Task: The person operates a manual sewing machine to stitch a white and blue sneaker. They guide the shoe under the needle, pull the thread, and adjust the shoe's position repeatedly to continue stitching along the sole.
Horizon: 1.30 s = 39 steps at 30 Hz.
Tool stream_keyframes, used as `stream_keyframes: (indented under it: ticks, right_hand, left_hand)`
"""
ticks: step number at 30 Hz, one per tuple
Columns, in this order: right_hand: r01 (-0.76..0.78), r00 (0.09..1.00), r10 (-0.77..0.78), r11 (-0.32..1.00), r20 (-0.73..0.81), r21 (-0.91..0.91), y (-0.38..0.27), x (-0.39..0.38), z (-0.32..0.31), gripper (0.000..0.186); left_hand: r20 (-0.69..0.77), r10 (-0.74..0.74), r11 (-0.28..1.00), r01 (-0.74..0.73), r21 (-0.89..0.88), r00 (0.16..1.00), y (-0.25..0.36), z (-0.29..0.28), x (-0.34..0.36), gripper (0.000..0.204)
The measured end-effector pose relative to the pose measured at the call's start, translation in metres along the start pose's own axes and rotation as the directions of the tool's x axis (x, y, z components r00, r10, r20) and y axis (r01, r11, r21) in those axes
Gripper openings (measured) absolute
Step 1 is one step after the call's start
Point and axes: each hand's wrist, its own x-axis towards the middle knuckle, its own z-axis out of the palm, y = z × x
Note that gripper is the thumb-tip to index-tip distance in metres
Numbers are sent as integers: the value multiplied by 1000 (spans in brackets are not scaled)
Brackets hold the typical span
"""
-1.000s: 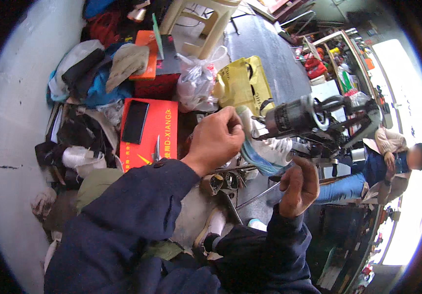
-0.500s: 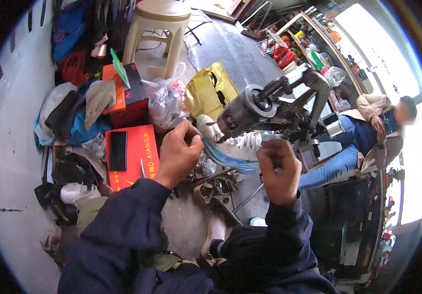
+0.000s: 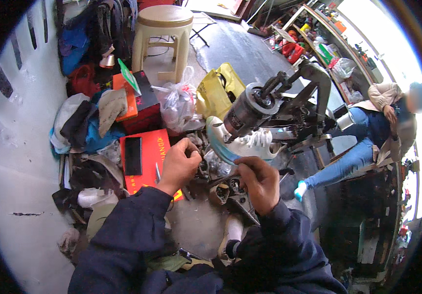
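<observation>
- I see a white shoe (image 3: 244, 146) with a blue sole just beneath the head of the black sewing machine (image 3: 252, 110), its toe pointing to the worker's left.
- The worker's left hand (image 3: 181, 164) is raised on the near left of the machine, thumb and fingers drawn in close together; I can't tell whether anything thin is pinched there.
- The right hand (image 3: 259, 185) is directly on the near side of the machine, beside the shoe's sole, fingers bent and thumb tucked close; whether it grips or touches anything, I can't tell from here.
- A spool of white thread (image 3: 344, 119) sits at the machine's right.
- Left of the machine, a black phone (image 3: 133, 156) lies on a red box (image 3: 152, 147).
- Nearer the machine's left side are a clear plastic bag (image 3: 176, 105) and a yellow bag (image 3: 211, 98).
- Right of the machine, someone in jeans (image 3: 350, 159) is sitting.
</observation>
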Motion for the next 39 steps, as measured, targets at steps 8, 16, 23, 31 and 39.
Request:
stream_keyframes:
  ticks: [8, 16, 23, 31, 39]
  right_hand:
    - [-157, 984, 128, 953, 126, 259, 39, 20, 39, 26]
    - [-221, 974, 191, 913, 119, 342, 37, 16, 43, 15]
    - [-239, 968, 196, 913, 159, 332, 41, 12, 32, 14]
    - [-374, 924, 280, 802, 260, 466, 40, 5, 30, 9]
    - [-368, 911, 259, 862, 321, 348, 52, -4, 31, 11]
  left_hand:
    - [198, 56, 998, -50, -37, 979, 7, 0, -33, 11]
    - [410, -89, 974, 165, -155, 908, 13, 2, -33, 9]
    - [387, 79, 897, 103, -429, 919, 28, 7, -28, 20]
    - [469, -29, 790, 308, -531, 883, 29, 21, -12, 17]
    - [553, -12, 736, 381, -559, 833, 31, 14, -20, 14]
